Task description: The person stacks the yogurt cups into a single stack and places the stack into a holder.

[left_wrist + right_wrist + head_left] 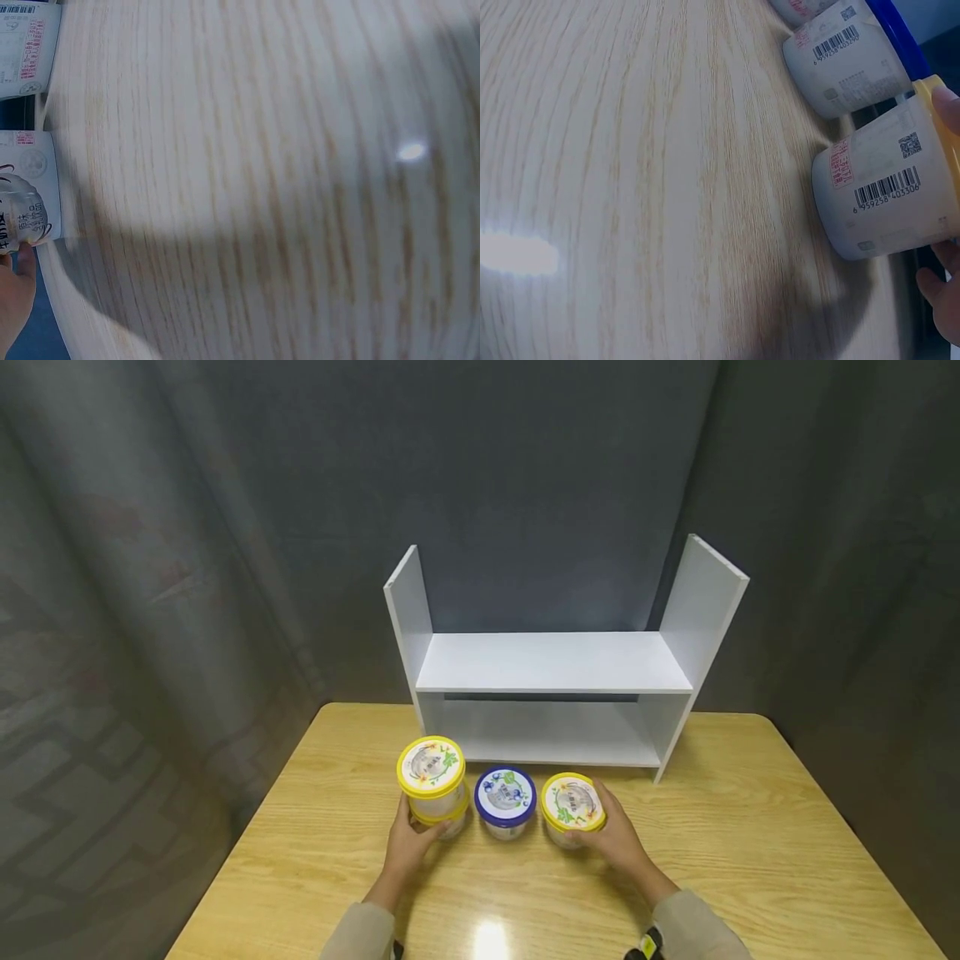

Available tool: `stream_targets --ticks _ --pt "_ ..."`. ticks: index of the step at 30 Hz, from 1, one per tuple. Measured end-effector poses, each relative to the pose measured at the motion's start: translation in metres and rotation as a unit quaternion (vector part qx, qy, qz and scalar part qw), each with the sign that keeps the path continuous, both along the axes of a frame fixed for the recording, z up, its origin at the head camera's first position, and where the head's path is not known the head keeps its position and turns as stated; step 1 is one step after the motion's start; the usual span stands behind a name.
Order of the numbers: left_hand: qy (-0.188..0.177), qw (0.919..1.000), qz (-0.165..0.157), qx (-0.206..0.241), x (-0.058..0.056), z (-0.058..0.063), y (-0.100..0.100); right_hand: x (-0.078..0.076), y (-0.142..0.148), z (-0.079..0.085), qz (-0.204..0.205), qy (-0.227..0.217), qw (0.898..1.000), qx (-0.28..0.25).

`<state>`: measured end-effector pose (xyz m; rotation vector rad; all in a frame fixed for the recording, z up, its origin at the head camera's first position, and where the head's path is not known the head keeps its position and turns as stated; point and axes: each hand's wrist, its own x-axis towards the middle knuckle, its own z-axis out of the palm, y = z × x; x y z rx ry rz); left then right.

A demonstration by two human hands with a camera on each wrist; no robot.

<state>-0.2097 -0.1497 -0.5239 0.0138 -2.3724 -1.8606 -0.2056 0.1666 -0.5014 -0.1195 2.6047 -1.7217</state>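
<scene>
Two yellow-lidded tubs are stacked on the left in the head view. My left hand (pixel 407 846) grips the lower tub (pixel 453 828) at its side, with the upper tub (pixel 432 767) resting on its lid. In the left wrist view, the thumb touches a printed white tub wall (pixel 26 195). A blue-lidded tub (pixel 506 797) stands just right of the stack, untouched. Right of that, my right hand (pixel 617 833) holds another yellow-lidded tub (pixel 573 802) near its lid. Its barcode side faces the right wrist view, where the tub (pixel 889 180) leans in the picture.
Behind the tubs stands a white two-level shelf (pixel 555 662) with tall side panels (pixel 705 610). Its lower board (pixel 551 735) lies close to the tubs. All stand on a wooden table (pixel 750 843); dark grey curtains (pixel 525 485) hang around it.
</scene>
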Motion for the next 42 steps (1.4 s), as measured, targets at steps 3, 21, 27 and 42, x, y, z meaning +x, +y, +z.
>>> stream_targets --ticks 3,21,27,42 --pt "-0.001 1.0 0.0 0.002 0.001 0.001 0.0 0.001 0.0 0.002 -0.004 -0.005 1.0 0.002" --pt "0.003 1.0 -0.003 0.004 0.0 0.001 0.0 0.003 0.007 0.036 -0.029 0.005 0.999 0.013" --pt "0.014 0.9999 -0.004 -0.002 0.0 0.002 0.0 -0.002 0.007 0.056 -0.021 0.003 0.999 0.032" --pt "0.007 0.9999 0.01 0.0 0.0 0.002 0.001 -0.009 -0.006 0.087 0.004 0.039 0.999 -0.019"
